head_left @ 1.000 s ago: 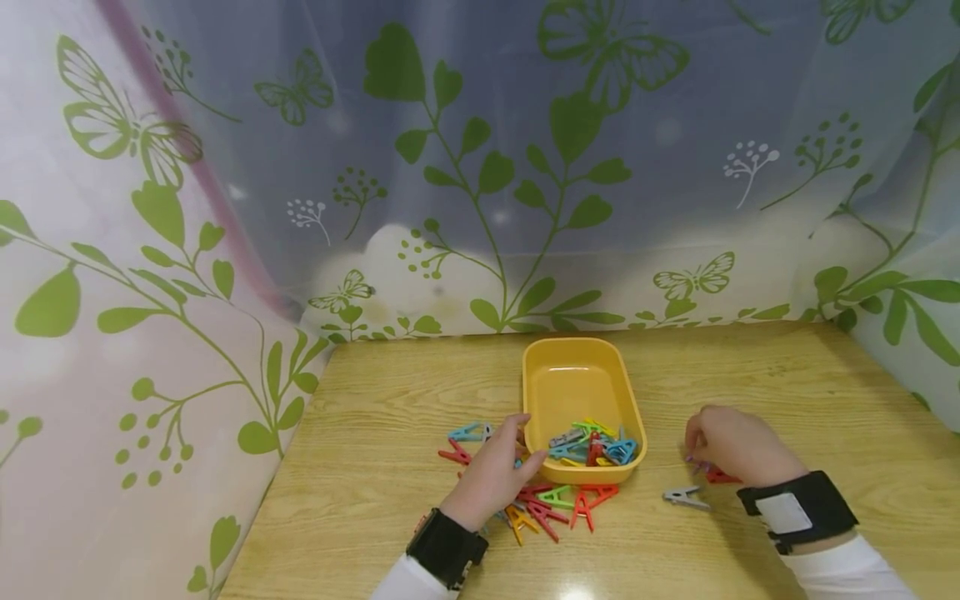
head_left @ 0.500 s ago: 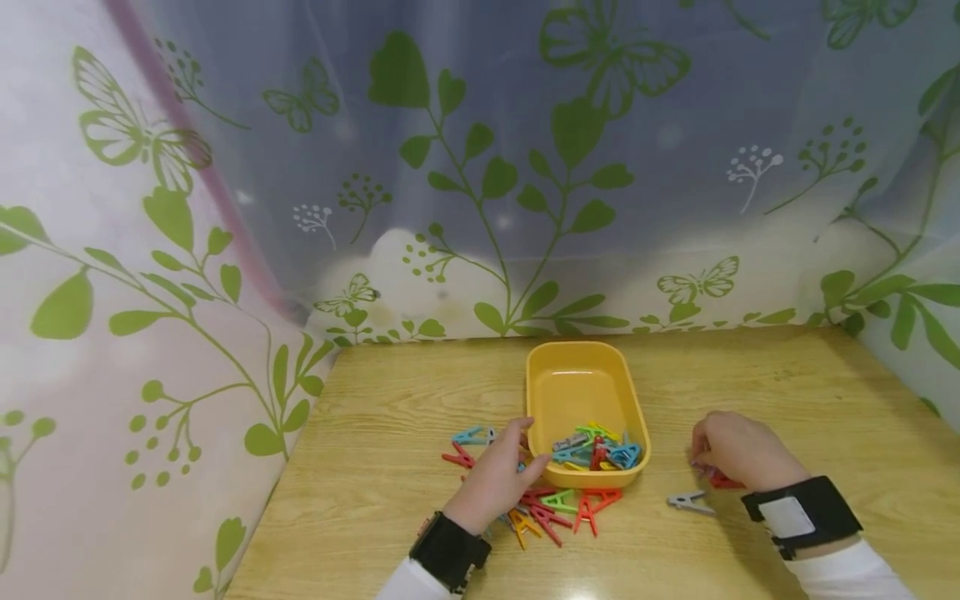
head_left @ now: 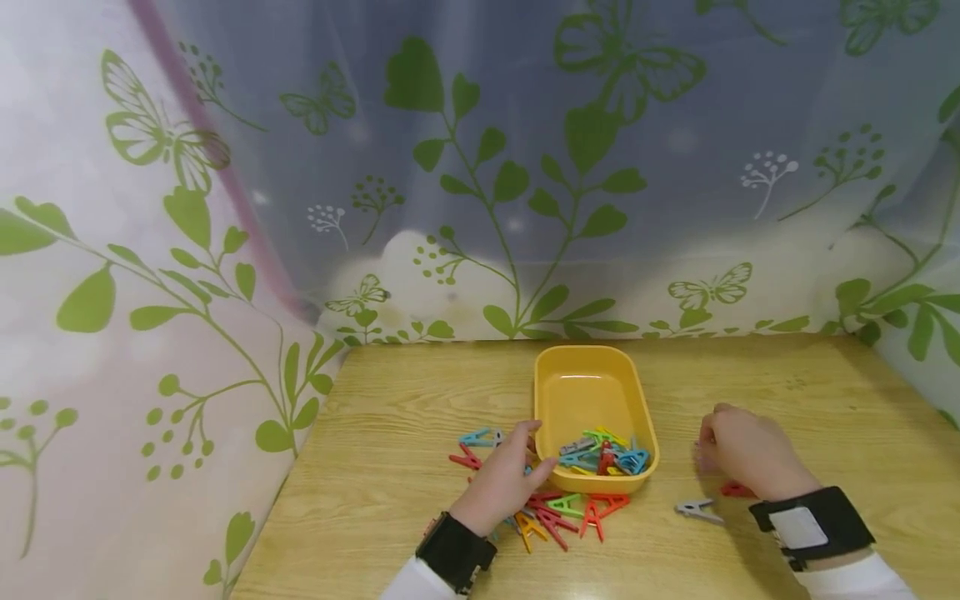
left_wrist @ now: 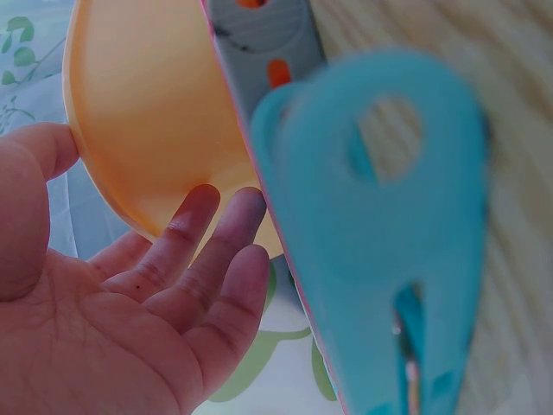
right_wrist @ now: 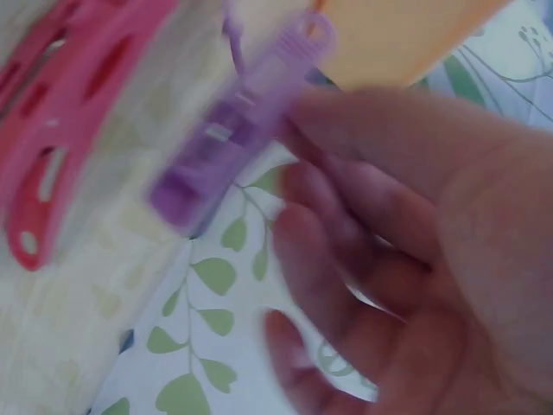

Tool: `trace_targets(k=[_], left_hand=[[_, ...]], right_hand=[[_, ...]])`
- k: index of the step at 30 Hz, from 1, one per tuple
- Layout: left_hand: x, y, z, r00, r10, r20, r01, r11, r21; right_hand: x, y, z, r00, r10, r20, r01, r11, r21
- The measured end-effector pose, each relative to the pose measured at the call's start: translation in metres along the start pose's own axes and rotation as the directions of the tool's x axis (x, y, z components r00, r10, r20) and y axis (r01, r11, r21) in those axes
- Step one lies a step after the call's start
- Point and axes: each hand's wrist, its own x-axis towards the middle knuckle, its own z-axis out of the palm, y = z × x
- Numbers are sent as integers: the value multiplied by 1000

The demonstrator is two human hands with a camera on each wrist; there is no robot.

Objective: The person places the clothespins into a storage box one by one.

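My right hand (head_left: 753, 450) pinches a purple clothespin (right_wrist: 246, 121) between thumb and forefinger, just over the table; the other fingers curl loosely. Below that hand lie a red clothespin (head_left: 737, 490) and a grey clothespin (head_left: 699, 510). My left hand (head_left: 502, 483) rests against the left side of a yellow plastic container (head_left: 550, 367). In the left wrist view its thumb touches the rim and its fingers lie relaxed near the wall. Several coloured clothespins sit in the container's near end. A blue clothespin (left_wrist: 389, 233) looms close to the left wrist camera.
Loose clothespins (head_left: 553, 521) are heaped in front of the container and partly under the left hand. The wooden table (head_left: 420, 392) meets a curtain (head_left: 480, 183) printed with leaves and butterflies at the back and sides.
The right hand has risen slightly with the purple clothespin, away from the red clothespin. The left hand stays at the container. The whole head view has shifted a little to the right.
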Motion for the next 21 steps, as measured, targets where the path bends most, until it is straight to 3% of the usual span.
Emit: trace_targets(k=[3,5,9,12,16,18,21], left_hand=[[0,0,0,1000,2,-2,-2,1000,1],[0,0,0,1000,-3,-2,3,1000,3],[1,1,1,1000,-14,0,14,1000,0],[2,0,1,1000,-13,-4,13,1000,5],[1,1,1,1000,-6,-4,6,1000,5],[1,1,0,1000,-9,-2,9,1000,-1],[1,2,0,1000,-16,2,16,1000,-11]], right_hand=[[1,-7,-6,979,-43,-199,44,999,-1],[1,-14,-10,940,-83,-332,90,996,4],[1,-29,-17,861,-155,-485,188,982,19],[2,-39,-18,808,-238,-539,287,958,7],[3,-54,-14,755,-336,-563,398,917,-15],[2,-62,-11,747,-360,-558,421,907,-20],[1,-71,-6,756,-375,-536,437,900,-13]])
